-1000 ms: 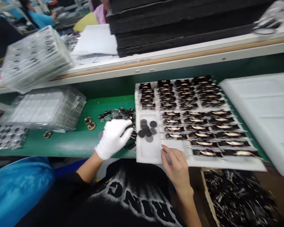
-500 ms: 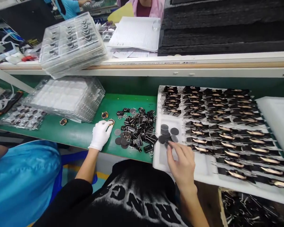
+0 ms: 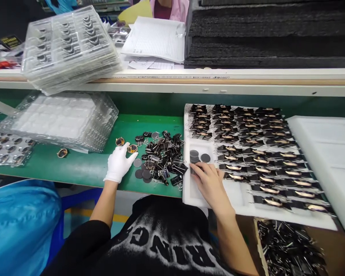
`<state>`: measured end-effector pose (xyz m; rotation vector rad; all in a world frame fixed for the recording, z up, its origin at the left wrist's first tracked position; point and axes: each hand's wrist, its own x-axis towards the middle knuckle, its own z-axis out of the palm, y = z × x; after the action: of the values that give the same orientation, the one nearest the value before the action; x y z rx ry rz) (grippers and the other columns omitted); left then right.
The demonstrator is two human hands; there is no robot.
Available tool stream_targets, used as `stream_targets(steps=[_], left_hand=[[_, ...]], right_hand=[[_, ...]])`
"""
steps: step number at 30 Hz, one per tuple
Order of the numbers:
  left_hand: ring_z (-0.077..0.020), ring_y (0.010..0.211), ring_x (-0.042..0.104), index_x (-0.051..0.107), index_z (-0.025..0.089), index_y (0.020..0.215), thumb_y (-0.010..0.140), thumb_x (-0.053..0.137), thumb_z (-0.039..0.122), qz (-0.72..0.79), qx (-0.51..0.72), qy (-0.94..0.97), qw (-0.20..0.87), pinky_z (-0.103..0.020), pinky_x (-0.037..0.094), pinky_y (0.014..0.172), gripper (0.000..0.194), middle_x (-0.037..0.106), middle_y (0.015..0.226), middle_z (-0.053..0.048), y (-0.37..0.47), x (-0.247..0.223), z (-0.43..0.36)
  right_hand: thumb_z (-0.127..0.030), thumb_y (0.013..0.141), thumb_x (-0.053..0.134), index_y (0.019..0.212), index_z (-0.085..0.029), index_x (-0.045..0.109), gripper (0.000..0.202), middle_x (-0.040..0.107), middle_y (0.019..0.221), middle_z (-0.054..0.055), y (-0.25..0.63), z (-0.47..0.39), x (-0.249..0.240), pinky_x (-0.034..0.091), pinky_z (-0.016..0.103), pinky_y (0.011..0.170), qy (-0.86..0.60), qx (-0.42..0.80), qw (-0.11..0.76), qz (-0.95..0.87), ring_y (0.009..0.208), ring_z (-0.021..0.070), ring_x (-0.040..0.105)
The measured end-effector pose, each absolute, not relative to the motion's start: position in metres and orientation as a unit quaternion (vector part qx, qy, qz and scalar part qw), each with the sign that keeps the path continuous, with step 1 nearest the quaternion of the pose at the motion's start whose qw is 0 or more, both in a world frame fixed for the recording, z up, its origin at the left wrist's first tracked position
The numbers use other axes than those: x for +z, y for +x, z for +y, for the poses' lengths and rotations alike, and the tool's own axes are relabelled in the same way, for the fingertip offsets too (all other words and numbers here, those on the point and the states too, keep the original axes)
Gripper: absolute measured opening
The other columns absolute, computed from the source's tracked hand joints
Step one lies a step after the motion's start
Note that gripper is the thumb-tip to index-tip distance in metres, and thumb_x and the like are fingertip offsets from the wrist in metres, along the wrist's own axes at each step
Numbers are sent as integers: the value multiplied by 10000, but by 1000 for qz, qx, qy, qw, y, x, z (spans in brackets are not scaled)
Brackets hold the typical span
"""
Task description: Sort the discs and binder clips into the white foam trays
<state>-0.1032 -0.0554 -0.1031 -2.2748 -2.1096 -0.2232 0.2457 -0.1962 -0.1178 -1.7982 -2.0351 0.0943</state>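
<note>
My left hand (image 3: 117, 164), in a white glove, has its thumb and forefinger around a round gold-rimmed piece (image 3: 132, 148) on the green bench. A second such piece (image 3: 120, 142) lies just beyond it, a third (image 3: 62, 153) farther left. My bare right hand (image 3: 211, 184) reaches into a well at the left of the white foam tray (image 3: 199, 195). Its thumb and fingertips close at a dark disc (image 3: 193, 170), partly hidden by the fingers. More dark discs (image 3: 205, 157) lie beside them. Between my hands are a heap of black binder clips (image 3: 165, 155) and several loose discs (image 3: 138, 174).
Rows of clipped gold-rimmed pieces (image 3: 263, 168) fill much of the foam tray. Clear plastic trays (image 3: 60, 119) are stacked at left, others (image 3: 71, 50) on the shelf above. A box of binder clips (image 3: 289, 245) stands below right. A person in blue (image 3: 20, 226) sits at left.
My right hand has shifted left over the discs, its fingers now pointing left. My left forefinger has drawn back, uncovering more of the gold-rimmed piece. The whole view has shifted somewhat.
</note>
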Motion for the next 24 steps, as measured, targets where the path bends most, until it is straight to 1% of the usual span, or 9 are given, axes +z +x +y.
stream_targets(steps=[2,5,9,11,14,16,19,22,24], left_hand=[[-353,1174,654,596,242,1438,945,572,589,-684,-50,-728,9,-413,514,920,603,653,1292,-148,-99,-98,-49],[-355,1137,654,663,250,1311,919,607,571,-692,-46,-719,-47,-427,513,925,510,654,1244,-142,-97,-92,-39],[-348,1127,640,690,207,1106,814,737,509,-690,-82,-713,-95,-397,507,913,423,661,1205,-149,-97,-91,-31],[-303,1068,665,684,220,1089,850,698,457,-688,-113,-708,-109,-357,501,880,337,699,1166,-115,-97,-93,-32],[-243,959,691,697,233,1037,941,574,410,-694,-173,-687,-128,-310,487,839,235,755,1043,-66,-94,-94,-39],[-219,899,690,694,222,988,968,533,436,-698,-218,-667,-142,-286,483,809,269,760,948,-56,-86,-92,-48],[-173,736,654,631,217,878,1025,425,507,-686,-276,-649,-182,-253,479,708,386,701,758,-21,-64,-81,-67],[-145,627,596,500,230,736,1054,375,549,-635,-320,-646,-278,-245,477,676,468,587,613,15,-31,-65,-91],[-141,621,581,490,228,733,1052,424,535,-577,-334,-647,-370,-256,481,698,447,564,602,23,-9,-54,-106]], right_hand=[[-155,1030,563,1344,-226,645,332,705,1211,81,247,-197,-120,330,423,890,-640,25,228,-733,1057,255,606],[-171,1046,552,1344,-212,637,312,720,1184,79,248,-200,-120,332,428,899,-629,18,265,-731,1031,241,640],[-198,1032,591,1375,-224,616,345,716,1203,83,244,-207,-116,392,423,948,-607,52,368,-702,1075,234,672],[-180,1012,602,1361,-238,630,355,705,1216,77,239,-210,-113,454,392,947,-599,111,437,-662,1071,215,677],[-152,977,622,1300,-272,677,349,698,1184,53,230,-215,-110,514,339,873,-584,202,508,-600,971,177,666],[-150,968,632,1256,-295,706,330,704,1144,40,221,-217,-108,523,327,838,-567,255,534,-573,916,164,647],[-172,981,630,1193,-305,745,276,720,1101,43,203,-215,-101,540,334,837,-519,346,564,-541,944,174,658],[-204,979,656,1186,-312,763,257,731,1109,54,183,-207,-89,555,341,830,-464,404,596,-515,992,193,671],[-217,969,678,1216,-322,754,279,727,1105,51,173,-200,-81,560,338,808,-446,414,619,-496,953,186,667]])
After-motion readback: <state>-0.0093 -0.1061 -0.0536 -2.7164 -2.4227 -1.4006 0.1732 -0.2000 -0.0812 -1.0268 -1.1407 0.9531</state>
